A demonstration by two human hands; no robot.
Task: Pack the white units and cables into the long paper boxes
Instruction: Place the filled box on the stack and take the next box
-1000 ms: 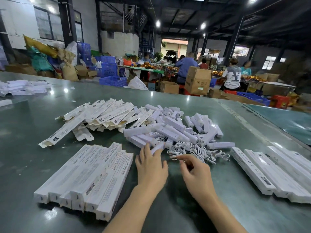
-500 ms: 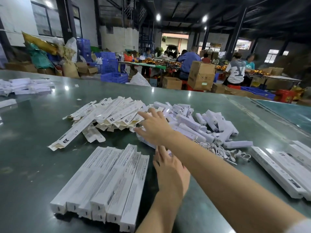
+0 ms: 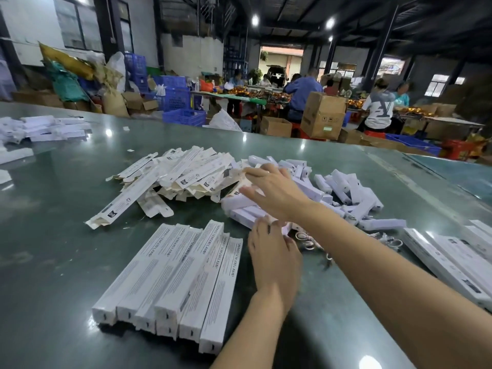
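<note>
1. Head view, centre of frame: the right hand (image 3: pixel 277 194) reaches across from the lower right, fingers spread and nearly straight, over the spot where the heap of flat unfolded boxes (image 3: pixel 183 177) meets the pile of white units (image 3: pixel 343 190). Its fingertips lie at the edge of the flat boxes; whether they pinch one cannot be told, as the hand is blurred.
2. Head view, just below centre: the left hand (image 3: pixel 274 251) rests low on the table (image 3: pixel 53 235), its fingers bent forward at the near edge of the white units. The right forearm crosses above it and hides the fingertips, so it cannot be told whether anything is gripped.
3. Head view, right of the left hand: coiled white cables (image 3: pixel 306 239) lie on the table beside the units, partly hidden by the right forearm.
4. Head view, lower centre-left: a row of closed long boxes (image 3: pixel 173 275) lies side by side, printed sides up, end flaps towards the camera, just left of the left hand.
5. Head view, right edge: a second row of long boxes (image 3: pixel 452 262) lies flat, well apart from the first row.
6. Head view, upper left: another heap of white boxes (image 3: pixel 50 129) lies at the far side of the table.
7. Head view, background: cardboard cartons (image 3: pixel 322 118), blue crates (image 3: pixel 175 99) and seated workers (image 3: pixel 378 107) at further tables.
</note>
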